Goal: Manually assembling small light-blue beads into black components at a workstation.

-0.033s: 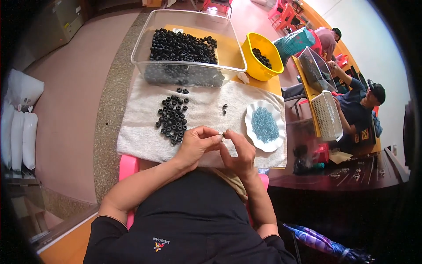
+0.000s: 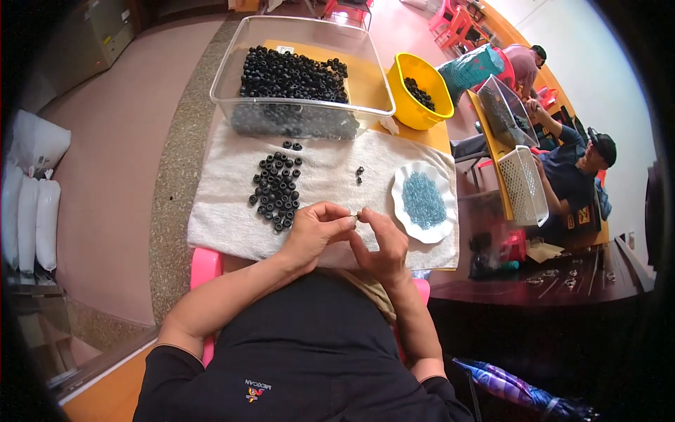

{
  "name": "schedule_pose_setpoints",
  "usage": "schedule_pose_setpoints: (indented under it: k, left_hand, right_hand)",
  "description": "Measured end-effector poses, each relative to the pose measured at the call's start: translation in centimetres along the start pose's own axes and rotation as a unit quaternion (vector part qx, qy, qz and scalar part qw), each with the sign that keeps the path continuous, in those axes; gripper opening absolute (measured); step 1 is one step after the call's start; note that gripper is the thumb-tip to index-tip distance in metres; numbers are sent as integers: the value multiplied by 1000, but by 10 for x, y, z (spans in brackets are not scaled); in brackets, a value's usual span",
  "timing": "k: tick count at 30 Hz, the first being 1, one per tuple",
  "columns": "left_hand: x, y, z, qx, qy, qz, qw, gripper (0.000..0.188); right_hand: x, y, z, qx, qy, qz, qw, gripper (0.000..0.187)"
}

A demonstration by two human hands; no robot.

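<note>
My left hand point(image 2: 318, 232) and my right hand point(image 2: 383, 246) meet above the near part of a white towel point(image 2: 330, 158). Both are closed in a pinch, fingertips together, on something small and dark that is too tiny to name. Left of them lies a loose pile of small black ring-shaped parts point(image 2: 275, 190). Two or three small black pieces point(image 2: 359, 174) sit alone beyond my fingers. To the right, a white scalloped plate point(image 2: 401, 211) holds many tiny clear bluish pieces point(image 2: 424, 200).
A clear plastic bin point(image 2: 302, 103) of black parts stands at the far side, beside a yellow tub point(image 2: 425, 116) with more. At right, two people point(image 2: 583, 169) sit near a white perforated basket point(image 2: 524, 186). White sacks point(image 2: 48, 225) stand at left; a folded umbrella point(image 2: 517, 387) lies lower right.
</note>
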State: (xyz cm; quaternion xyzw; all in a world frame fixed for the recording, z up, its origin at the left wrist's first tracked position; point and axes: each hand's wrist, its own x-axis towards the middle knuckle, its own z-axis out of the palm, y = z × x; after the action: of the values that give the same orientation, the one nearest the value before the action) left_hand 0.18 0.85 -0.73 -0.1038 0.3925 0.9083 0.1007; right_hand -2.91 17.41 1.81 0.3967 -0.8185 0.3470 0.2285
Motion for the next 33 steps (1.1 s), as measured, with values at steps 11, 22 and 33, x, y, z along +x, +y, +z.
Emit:
schedule_pose_setpoints:
  k: [11, 22, 33]
  left_hand:
    - [-1, -9, -4, 6, -15, 16, 1000, 12]
    - [-1, -6, -2, 43, -31, 12, 999, 11]
    - [-5, -5, 2, 28, -27, 18, 999, 13]
  right_hand:
    - [-8, -2, 16, -25, 53, -21, 998, 52]
    - [-5, -2, 11, 22, 41, -8, 999, 42]
    - [-4, -4, 10, 69, 43, 47, 996, 36]
